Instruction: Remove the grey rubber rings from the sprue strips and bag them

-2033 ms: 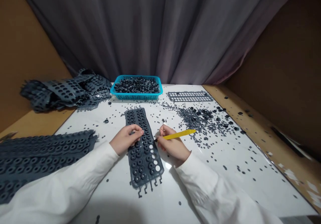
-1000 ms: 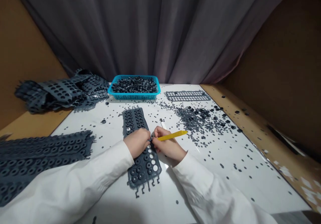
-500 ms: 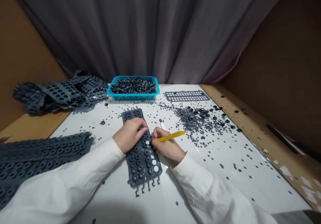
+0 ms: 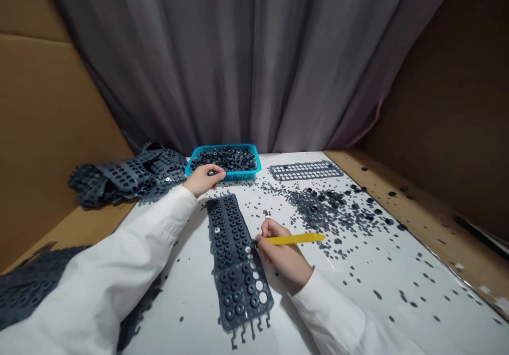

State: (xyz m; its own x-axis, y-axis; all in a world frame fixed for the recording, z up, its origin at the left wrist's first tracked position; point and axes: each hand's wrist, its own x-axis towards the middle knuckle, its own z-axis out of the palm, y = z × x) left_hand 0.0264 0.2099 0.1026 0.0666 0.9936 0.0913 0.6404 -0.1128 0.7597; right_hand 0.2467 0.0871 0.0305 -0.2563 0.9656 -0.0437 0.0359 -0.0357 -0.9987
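My left hand [image 4: 205, 179] is at the near edge of the blue basket [image 4: 257, 170], thumb and fingers pinched on a small black rubber piece [image 4: 213, 173]. The basket is filled with small dark rubber pieces [image 4: 226, 158]. In my right hand [image 4: 284, 251] is a slim yellow tool [image 4: 298, 239], its blunt end pointing right and its working tip hard to make out. That hand rests beside a dark grey rubber sheet [image 4: 234, 265] lying lengthwise on the white board. Ring-shaped bumps cover the sheet in rows, with several open white holes along its right edge and one near its upper left.
A strip full of punched holes [image 4: 306, 171] lies at the back right. Small dark discs [image 4: 318, 209] are scattered across the white board's right side. Crumpled perforated sheets [image 4: 123, 177] are piled at the back left; more sheets [image 4: 32, 286] lie left, partly under my sleeve.
My left hand has left the rubber sheet and moved forward to the basket, now with a small black piece in its fingers. My right hand keeps the yellow tool by the sheet. The view has tilted.
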